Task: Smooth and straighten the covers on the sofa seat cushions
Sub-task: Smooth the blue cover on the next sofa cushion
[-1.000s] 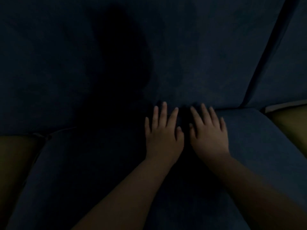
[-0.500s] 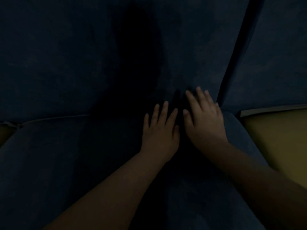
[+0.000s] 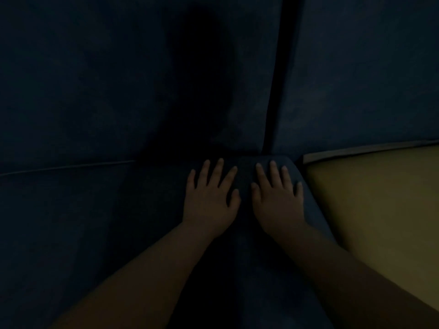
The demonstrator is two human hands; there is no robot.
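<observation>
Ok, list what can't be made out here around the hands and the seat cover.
All head view.
Creases in the seat cover: too dim to tell.
Cover under the left hand and right hand: the palms hide it.
Middle of the back cushion: blanked by deep shadow.
Seat's front edge: cut off by the bottom edge.
The yellow surface: cut off at the right edge, unclear what it is.

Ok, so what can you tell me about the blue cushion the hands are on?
The seat cushion is dark blue, with a soft, suede-like cover, though the light is very dim. It lies flat. Its back edge, marked on the left by a thin pale line, meets the upright back cushions. Its rounded right edge runs beside an olive-yellow surface. The left hand and right hand rest flat on it, fingers spread, near its back right corner.
</observation>
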